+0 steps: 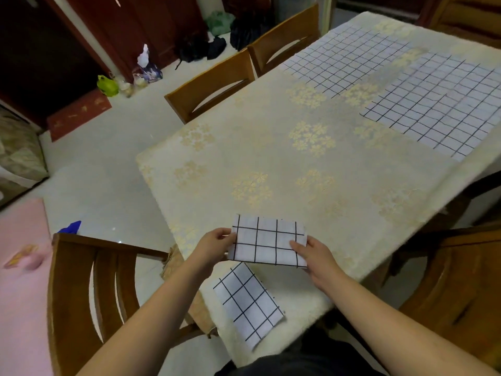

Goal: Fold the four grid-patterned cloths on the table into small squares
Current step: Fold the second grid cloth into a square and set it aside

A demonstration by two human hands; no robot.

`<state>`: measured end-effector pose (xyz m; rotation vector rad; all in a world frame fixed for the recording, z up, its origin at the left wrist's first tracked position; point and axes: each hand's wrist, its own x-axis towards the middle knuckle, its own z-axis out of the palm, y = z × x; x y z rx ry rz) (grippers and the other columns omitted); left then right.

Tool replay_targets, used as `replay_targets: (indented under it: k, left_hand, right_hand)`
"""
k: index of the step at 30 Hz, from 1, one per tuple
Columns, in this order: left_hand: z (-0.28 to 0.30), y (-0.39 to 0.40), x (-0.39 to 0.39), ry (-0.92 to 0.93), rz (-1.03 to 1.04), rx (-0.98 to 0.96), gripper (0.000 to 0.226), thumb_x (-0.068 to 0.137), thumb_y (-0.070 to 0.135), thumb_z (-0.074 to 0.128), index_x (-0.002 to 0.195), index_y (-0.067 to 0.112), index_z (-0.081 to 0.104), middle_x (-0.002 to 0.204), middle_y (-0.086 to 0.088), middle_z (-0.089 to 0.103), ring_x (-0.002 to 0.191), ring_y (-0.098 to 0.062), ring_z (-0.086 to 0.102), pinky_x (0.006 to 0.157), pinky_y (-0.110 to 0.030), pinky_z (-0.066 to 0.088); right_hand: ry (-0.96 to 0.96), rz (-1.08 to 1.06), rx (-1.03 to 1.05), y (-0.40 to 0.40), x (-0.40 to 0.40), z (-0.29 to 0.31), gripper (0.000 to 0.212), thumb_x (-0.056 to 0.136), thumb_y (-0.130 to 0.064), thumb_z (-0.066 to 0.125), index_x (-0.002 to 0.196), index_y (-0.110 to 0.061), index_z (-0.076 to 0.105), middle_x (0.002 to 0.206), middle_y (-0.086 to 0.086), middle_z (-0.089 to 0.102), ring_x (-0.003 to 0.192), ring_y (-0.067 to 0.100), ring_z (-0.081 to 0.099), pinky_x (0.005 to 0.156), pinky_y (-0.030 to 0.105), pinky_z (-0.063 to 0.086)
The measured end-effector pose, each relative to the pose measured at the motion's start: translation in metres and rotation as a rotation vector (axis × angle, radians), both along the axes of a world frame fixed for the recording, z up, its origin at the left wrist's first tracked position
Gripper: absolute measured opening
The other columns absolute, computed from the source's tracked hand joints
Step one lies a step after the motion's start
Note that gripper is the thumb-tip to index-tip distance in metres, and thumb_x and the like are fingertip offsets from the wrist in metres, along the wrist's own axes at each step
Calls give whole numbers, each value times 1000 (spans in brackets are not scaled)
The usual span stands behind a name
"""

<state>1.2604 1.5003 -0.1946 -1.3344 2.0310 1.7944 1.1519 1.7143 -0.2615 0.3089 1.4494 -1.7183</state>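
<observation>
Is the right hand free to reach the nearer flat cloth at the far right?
Probably not yet: the right hand grips the folded cloth alongside the left hand; the flat cloth lies unobstructed.

Broad bare tablecloth (311, 164) left open beyond the folded cloth (248, 303), two flat cloths (349, 61) spread far beyond it, chairs (211, 85) seemingly crowding its left.

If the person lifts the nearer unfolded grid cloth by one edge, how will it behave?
The nearer unfolded cloth lies flat and thin on the tablecloth, so it will probably droop limply rather than hold its shape. It looks light, likely needing little force. Pushed instead, it may wrinkle or slide.
</observation>
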Motion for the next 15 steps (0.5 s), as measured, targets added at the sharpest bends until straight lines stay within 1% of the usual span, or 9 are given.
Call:
replay_targets:
  k: [3,6,9,10,11,13,14,15]
  left_hand:
    - [-16,-11,6,-10,-23,-49,18,97,17,56,105,5,66,99,-14,70,84,-26,69,69,-36,59]
    - [-27,-23,11,22,-70,-65,15,95,16,60,102,4,67,95,-13,71,81,-25,69,61,-31,55]
    - [-35,-36,15,36,-151,-51,9,92,15,65,95,7,66,93,-16,69,83,-29,68,66,-35,58]
    - [-36,-40,17,42,-181,-48,9,92,16,65,95,7,66,92,-16,68,82,-27,67,67,-35,58]
    - [-37,-43,20,51,-215,-50,10,92,16,66,95,7,65,92,-15,67,79,-24,66,64,-32,57]
    - [-36,-51,24,64,-317,-92,14,92,20,66,98,7,66,92,-13,67,76,-19,63,57,-25,53]
    - [-36,-55,26,66,-374,-124,16,92,23,66,98,8,67,93,-12,69,76,-19,64,56,-24,52]
    - [-36,-59,27,66,-429,-155,17,91,25,66,98,10,68,92,-11,70,77,-20,64,57,-25,53]
  right_hand:
    - [89,10,25,1,16,3,20,86,-5,68,104,-14,65,104,10,73,92,26,71,83,42,56]
    - [152,-5,82,-1,35,5,23,86,-4,68,103,-18,63,105,6,72,95,22,70,86,39,56]
    - [215,-53,151,-5,58,11,26,87,-3,67,105,-20,62,110,6,70,100,20,68,92,39,53]
    - [223,-78,178,-7,67,12,26,87,-3,66,105,-21,62,110,5,70,101,19,67,94,39,52]
    - [232,-100,205,-10,77,13,25,87,-5,66,106,-21,62,111,4,70,102,18,66,95,39,51]
    - [269,-127,276,-15,98,14,16,88,-17,68,103,-19,63,110,7,70,104,22,66,97,41,50]
    - [287,-141,333,-16,109,11,21,86,-29,69,100,-14,64,109,13,69,103,27,65,96,46,50]
    - [284,-139,376,-17,121,9,34,83,-39,69,99,-10,62,109,18,67,102,32,64,95,49,50]
